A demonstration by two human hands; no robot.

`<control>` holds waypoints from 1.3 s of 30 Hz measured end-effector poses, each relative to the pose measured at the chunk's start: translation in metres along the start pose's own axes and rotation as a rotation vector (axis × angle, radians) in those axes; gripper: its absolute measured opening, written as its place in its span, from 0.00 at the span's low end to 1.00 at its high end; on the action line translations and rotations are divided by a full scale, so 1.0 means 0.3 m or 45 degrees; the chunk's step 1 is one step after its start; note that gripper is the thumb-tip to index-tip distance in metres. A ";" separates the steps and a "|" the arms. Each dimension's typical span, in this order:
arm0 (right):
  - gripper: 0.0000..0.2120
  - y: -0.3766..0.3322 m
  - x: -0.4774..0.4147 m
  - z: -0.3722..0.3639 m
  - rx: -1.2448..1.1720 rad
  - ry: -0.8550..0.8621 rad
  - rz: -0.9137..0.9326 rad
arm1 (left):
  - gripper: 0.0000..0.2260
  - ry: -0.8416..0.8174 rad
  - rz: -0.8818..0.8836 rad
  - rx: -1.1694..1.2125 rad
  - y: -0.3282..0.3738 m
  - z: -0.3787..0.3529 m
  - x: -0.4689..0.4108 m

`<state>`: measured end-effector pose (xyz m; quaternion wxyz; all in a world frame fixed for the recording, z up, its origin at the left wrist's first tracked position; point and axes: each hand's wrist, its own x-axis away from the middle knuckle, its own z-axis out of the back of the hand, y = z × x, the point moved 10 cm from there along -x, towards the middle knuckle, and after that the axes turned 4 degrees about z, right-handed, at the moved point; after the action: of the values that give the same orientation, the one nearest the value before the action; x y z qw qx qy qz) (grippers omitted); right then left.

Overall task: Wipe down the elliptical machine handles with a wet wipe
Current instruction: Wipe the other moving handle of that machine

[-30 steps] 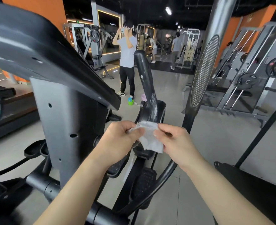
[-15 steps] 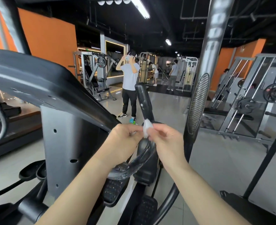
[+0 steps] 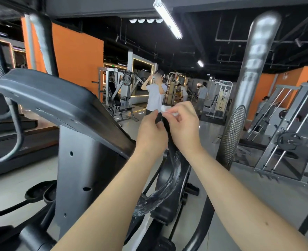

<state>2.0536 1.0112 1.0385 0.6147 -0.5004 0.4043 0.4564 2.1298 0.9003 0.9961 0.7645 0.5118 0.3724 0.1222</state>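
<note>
A black elliptical handle rises in the middle of the view, smeared with wet streaks lower down. Its top end sits between my two hands. My left hand curls against the left side of the handle's tip. A bunched white wet wipe is pinched in my right hand right at the tip of the handle. Most of the wipe is hidden by my fingers. A tall silver handle with a ribbed grip stands to the right.
The elliptical's dark console and grey column fill the left. A person in a white shirt stands beyond on the grey floor. Weight machines line the right side, others stand at the back.
Both hands have risen along the black handle from its lower part to its tip. The wipe went from spread open to bunched small. The view tilted upward.
</note>
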 end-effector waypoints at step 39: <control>0.07 0.111 0.346 0.058 0.166 -0.160 0.033 | 0.21 -0.057 0.035 0.259 -0.090 -0.043 0.042</control>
<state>2.0488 1.0474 0.9343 0.6643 -0.4244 0.4003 0.4673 2.1243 0.9044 0.9644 0.7150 0.5944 0.3586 0.0826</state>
